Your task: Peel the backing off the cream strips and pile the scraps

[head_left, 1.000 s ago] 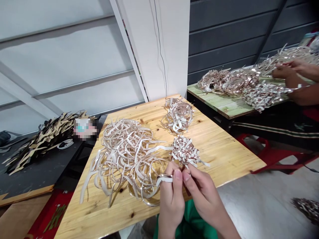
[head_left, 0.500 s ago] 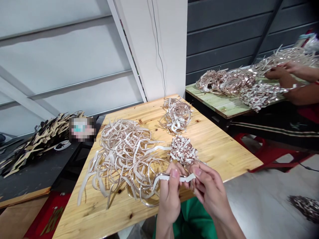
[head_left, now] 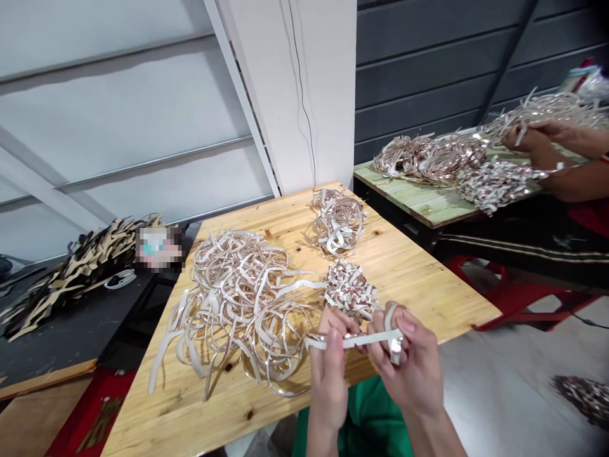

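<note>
A narrow strip [head_left: 368,339], white on one face and shiny rose-gold on the other, is stretched between my two hands over the table's front edge. My left hand [head_left: 332,365] pinches it near its left end, thumb on top. My right hand [head_left: 412,355] is closed on the other end, where the strip bends into a loop and a short tail hangs down. Just beyond my hands lies a heap of small knotted or folded strip pieces [head_left: 349,285]. To the left spreads a large tangle of long loose strips [head_left: 242,279].
A smaller coil of strips [head_left: 337,222] lies at the back of the wooden table [head_left: 409,273]. On the right, another person's hands [head_left: 547,136] work over piled strips at a green-topped table [head_left: 413,197]. A dark table [head_left: 57,324] with black-and-tan strips stands left; a red stool [head_left: 518,298] is right.
My right hand has moved slightly right, pulling the strip straight, and its end is now bent into a loop between the fingers. My left hand keeps its pinch.
</note>
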### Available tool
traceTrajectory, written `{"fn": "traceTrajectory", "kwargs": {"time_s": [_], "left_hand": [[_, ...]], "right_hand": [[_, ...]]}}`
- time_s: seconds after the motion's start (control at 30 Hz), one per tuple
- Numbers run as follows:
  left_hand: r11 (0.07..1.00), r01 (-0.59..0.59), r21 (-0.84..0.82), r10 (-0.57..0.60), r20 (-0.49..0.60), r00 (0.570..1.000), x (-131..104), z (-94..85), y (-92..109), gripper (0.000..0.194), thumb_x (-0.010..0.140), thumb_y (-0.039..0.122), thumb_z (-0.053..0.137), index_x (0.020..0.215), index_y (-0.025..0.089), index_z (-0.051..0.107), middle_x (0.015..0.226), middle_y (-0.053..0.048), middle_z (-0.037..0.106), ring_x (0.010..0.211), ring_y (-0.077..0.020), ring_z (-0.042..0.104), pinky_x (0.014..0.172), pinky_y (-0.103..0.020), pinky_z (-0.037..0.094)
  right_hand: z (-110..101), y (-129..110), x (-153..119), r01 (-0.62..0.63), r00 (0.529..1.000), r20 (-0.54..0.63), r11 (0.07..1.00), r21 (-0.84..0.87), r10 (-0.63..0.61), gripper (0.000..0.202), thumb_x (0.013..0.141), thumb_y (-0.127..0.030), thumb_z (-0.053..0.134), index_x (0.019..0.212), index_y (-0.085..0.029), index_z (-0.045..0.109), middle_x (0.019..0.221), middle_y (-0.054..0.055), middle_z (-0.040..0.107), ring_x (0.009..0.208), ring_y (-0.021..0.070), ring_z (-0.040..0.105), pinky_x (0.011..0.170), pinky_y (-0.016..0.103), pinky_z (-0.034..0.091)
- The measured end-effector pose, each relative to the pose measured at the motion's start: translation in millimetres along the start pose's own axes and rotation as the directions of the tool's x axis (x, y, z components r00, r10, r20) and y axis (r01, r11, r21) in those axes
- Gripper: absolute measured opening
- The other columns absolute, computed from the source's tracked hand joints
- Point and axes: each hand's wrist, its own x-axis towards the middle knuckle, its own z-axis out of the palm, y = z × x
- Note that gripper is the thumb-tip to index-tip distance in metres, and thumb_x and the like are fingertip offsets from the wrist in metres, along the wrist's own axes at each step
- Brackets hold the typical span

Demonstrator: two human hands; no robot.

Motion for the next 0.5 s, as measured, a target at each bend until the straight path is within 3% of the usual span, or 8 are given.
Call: {"fn": "traceTrajectory", "kwargs": {"time_s": [0.1, 0.17, 0.23, 0.37, 0.5], "left_hand": [[0.976, -0.064, 0.209, 0.044, 0.099, 0.994, -3.0, -2.2, -1.9, 0.056, 0.095, 0.077, 0.062, 0.083, 0.024, 0.051, 0.081, -0.001, 0.051, 0.074, -0.0192, 0.046, 0.069, -0.032, 0.039], [0.968, -0.068, 0.240, 0.032, 0.151, 0.988, -3.9, -2.3, -4.2, 0.058, 0.086, 0.075, 0.076, 0.083, 0.025, 0.047, 0.076, 0.003, 0.046, 0.067, -0.0165, 0.041, 0.063, -0.030, 0.034], [0.966, -0.029, 0.258, -0.022, 0.192, 0.981, -4.5, -2.6, -6.5, 0.054, 0.087, 0.068, 0.080, 0.086, 0.025, 0.048, 0.073, 0.005, 0.046, 0.064, -0.0153, 0.042, 0.062, -0.029, 0.034], [0.974, 0.101, 0.204, -0.157, 0.277, 0.948, -6.8, -3.7, -7.3, 0.038, 0.106, 0.060, 0.059, 0.095, 0.024, 0.054, 0.074, 0.002, 0.055, 0.057, -0.0142, 0.053, 0.061, -0.028, 0.042], [0.978, 0.154, 0.138, -0.187, 0.273, 0.944, -6.8, -1.9, -3.1, 0.035, 0.113, 0.052, 0.045, 0.095, 0.024, 0.054, 0.065, 0.002, 0.057, 0.063, -0.0185, 0.058, 0.072, -0.030, 0.047]], "right_hand": [[-13.5, -0.4, 0.6, 0.051, 0.997, 0.066, 0.973, -0.225, -0.037, 0.046, 0.087, -0.046, 0.082, 0.055, -0.022, 0.060, 0.054, -0.002, 0.048, 0.045, 0.0141, 0.043, 0.039, 0.025, 0.035], [-19.1, -2.5, -0.1, 0.049, 0.996, 0.083, 0.960, -0.276, -0.027, 0.047, 0.085, -0.047, 0.084, 0.053, -0.021, 0.061, 0.055, -0.001, 0.051, 0.049, 0.0155, 0.046, 0.042, 0.027, 0.038], [-20.1, -4.8, -2.1, 0.011, 0.996, 0.086, 0.964, -0.265, 0.012, 0.046, 0.085, -0.048, 0.083, 0.054, -0.021, 0.062, 0.057, -0.001, 0.051, 0.048, 0.0149, 0.046, 0.040, 0.026, 0.035], [-14.8, -6.6, -7.0, -0.073, 0.994, 0.066, 0.978, -0.198, 0.087, 0.047, 0.087, -0.049, 0.082, 0.058, -0.020, 0.060, 0.057, -0.004, 0.046, 0.039, 0.0096, 0.037, 0.036, 0.023, 0.023], [-10.0, -6.4, -7.0, -0.055, 0.995, 0.074, 0.987, -0.152, 0.067, 0.046, 0.089, -0.048, 0.080, 0.058, -0.020, 0.059, 0.053, -0.006, 0.042, 0.037, 0.0101, 0.039, 0.039, 0.023, 0.020]]}}
